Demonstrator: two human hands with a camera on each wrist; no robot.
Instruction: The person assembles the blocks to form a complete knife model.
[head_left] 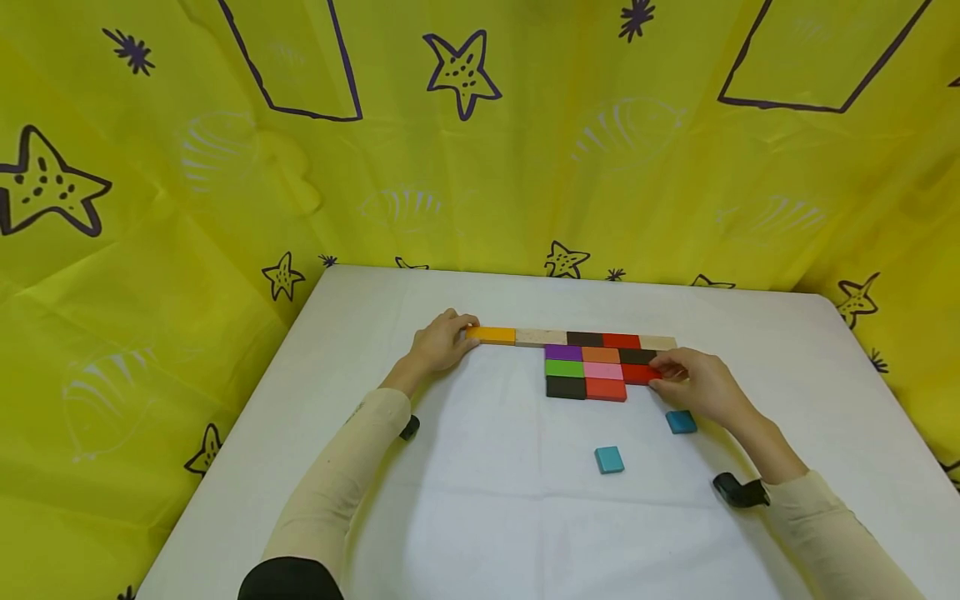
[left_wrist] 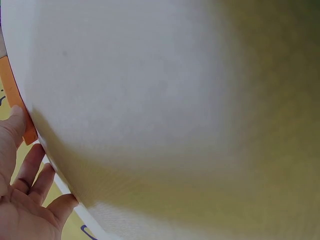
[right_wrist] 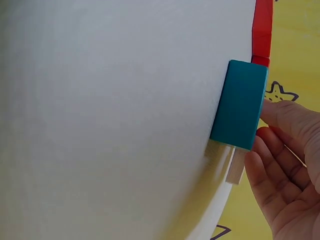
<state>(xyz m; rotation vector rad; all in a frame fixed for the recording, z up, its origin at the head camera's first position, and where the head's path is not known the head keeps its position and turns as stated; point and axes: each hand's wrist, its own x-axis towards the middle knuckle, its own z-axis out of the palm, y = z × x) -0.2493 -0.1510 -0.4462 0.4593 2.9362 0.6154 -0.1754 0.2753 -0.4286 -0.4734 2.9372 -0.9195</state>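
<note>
My left hand (head_left: pixel 441 340) is at the left end of the top row, thumb and finger pinching the end of an orange-yellow block (head_left: pixel 493 335). In the left wrist view, the thumb lies against that block (left_wrist: pixel 11 95) and the other fingers are spread below. At the group's right side, my right hand (head_left: pixel 701 382) pinches a red block (head_left: pixel 637 374) in the third row. Beside it are a dark block (head_left: pixel 637 356) and a pink block (head_left: pixel 602 371). In the right wrist view, a teal-blue block (right_wrist: pixel 240 105) partly hides the fingers of that hand.
The top row also holds a plain wood block (head_left: pixel 541 337). Purple (head_left: pixel 563 352) and green (head_left: pixel 564 368) blocks line the group's left side. A blue block (head_left: pixel 681 422) and a turquoise block (head_left: pixel 609 460) lie apart on the white table (head_left: pixel 480 517). A yellow patterned cloth (head_left: pixel 510 183) hangs behind.
</note>
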